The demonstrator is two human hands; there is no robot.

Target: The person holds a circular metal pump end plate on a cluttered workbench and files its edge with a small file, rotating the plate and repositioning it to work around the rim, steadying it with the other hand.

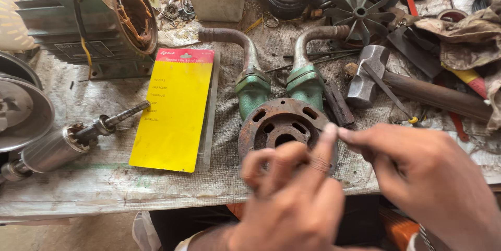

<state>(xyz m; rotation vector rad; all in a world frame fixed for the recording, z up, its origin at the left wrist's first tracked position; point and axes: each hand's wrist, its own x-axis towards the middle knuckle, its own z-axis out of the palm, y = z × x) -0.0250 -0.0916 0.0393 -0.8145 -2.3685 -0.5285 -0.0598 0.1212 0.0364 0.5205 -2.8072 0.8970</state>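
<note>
A: Fingers first. We're seeing the left hand [292,204] raising its index fingertip [330,132] to meet the right hand [417,172], whose fingers are pinching together.

B: Holding anything?

A: Too blurred, we're not able to tell; maybe something tiny.

B: Below them?

A: They're hovering over the rusty round casting [276,123], lying on the cloth-covered bench [104,178] against two green pipe fittings [253,86]. Yellow card [172,110] left, hammer [365,76] right.

This is a repair workshop: a grimy bench [104,183] crowded with a hammer [365,76], an opened electric motor [104,16], a rotor [57,149], rusty pump parts [279,120] and scattered scrap.
</note>
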